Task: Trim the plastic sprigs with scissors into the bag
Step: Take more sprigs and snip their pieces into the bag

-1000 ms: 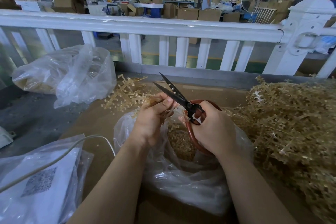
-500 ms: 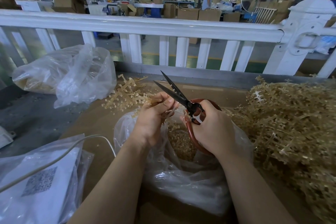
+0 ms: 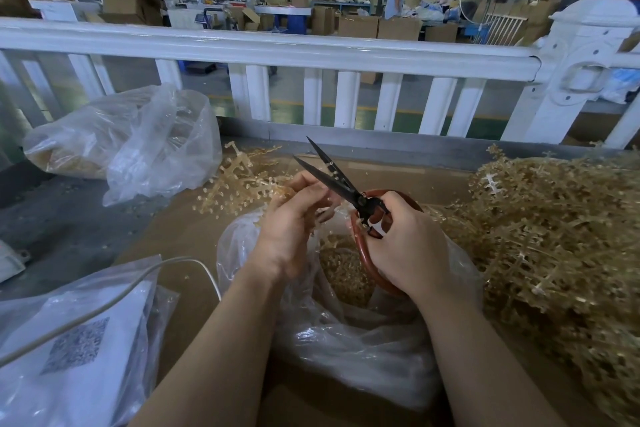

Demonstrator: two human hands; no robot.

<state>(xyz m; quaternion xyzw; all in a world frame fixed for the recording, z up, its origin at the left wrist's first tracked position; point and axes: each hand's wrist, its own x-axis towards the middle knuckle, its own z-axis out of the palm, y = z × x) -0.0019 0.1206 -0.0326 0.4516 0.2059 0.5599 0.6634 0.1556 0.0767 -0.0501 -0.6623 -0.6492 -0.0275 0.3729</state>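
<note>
Far left of the gripped sprig, a flat clear bag with a printed code sheet (image 3: 78,345) lay at the near edge, with a white cable (image 3: 104,303) crossing it. Beyond it, well apart from the hands, a crumpled clear sack (image 3: 138,139) rested on the grey surface.

Just left of the grip, a tan plastic sprig (image 3: 242,184) extended outward over the brown work surface (image 3: 183,229). The left hand (image 3: 294,229) pinched the near end of this sprig between thumb and curled fingers.

Directly below both hands, the open clear bag (image 3: 363,350) held a heap of cut tan pieces (image 3: 341,270).

Immediately right of the pinch point, the scissors (image 3: 332,177) stood with black blades parted, tips pointing up and away to the left. One blade passed close to the left fingertips; actual contact with the sprig could not be determined. The right hand (image 3: 405,246) gripped the red-brown handle loops, fingers curled through them.

Right of the scissor hand, a large pile of untrimmed sprigs (image 3: 554,236) lay beside the bag. A white railing (image 3: 311,52) ran beyond the work area.
</note>
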